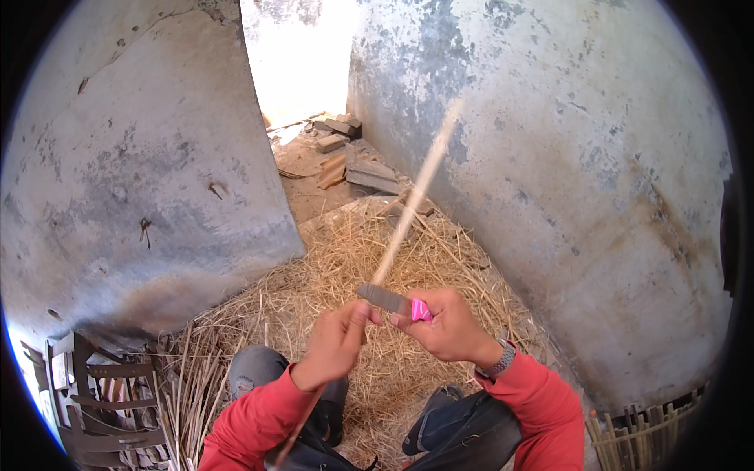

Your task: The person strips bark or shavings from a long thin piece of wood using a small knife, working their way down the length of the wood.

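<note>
Closed around a long, pale strip of wood or bamboo point(416, 196) is my left hand point(336, 341). The strip slants up and away to the right, its far part slightly blurred, and its lower end runs down past my left forearm. A short, dark-bladed knife point(383, 297) is gripped in my right hand point(448, 328), with bright pink wrapping showing at the grip. Its blade points left and lies across the strip, just above my left fingers. Both hands are close together over the straw, between my knees.
Loose straw and shavings point(330, 263) cover the floor. Long thin strips point(192, 392) lie at the left beside a broken dark chair point(110, 392). Worn walls point(589, 196) rise on both sides. Bricks point(338, 129) and slabs point(371, 174) are piled near a bright opening.
</note>
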Motion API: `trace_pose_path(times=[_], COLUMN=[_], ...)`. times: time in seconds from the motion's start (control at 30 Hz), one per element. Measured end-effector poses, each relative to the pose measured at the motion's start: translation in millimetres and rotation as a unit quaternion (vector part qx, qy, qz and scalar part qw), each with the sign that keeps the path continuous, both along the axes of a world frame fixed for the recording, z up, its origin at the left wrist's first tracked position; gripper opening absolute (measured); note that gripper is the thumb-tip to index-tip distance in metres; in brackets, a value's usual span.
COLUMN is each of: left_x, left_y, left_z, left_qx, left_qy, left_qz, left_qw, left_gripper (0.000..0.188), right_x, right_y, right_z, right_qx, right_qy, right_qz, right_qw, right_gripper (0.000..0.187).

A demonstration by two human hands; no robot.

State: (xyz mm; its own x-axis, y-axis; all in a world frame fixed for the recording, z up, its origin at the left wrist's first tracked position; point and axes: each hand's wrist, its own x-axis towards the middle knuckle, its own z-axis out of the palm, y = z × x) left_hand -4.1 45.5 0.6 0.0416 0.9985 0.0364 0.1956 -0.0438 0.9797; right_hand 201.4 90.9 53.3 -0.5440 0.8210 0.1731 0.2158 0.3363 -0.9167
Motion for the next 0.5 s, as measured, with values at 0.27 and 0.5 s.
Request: trace_pose_path(times=[0.27, 0.5], left_x=[-22.0, -18.0], left_y=[-4.9, -6.0], left_z=[24.3, 15.0], left_qx=[-0.191, -0.231], left_qy=[-0.280, -0.368], left_qz=[-0.129, -0.213], left_qw=[0.932, 0.875], left_gripper=[0.036, 0.037], right_x=[13.4, 29.3], right_y=[11.1, 30.2], right_z=[-6.1, -0.9], right_qx=[-0.018, 0.170], right_qy=[0.009, 0.022], right_qz=[-0.109, -0.218], right_qw=[0.994, 0.961], right_gripper=[0.018, 0.034])
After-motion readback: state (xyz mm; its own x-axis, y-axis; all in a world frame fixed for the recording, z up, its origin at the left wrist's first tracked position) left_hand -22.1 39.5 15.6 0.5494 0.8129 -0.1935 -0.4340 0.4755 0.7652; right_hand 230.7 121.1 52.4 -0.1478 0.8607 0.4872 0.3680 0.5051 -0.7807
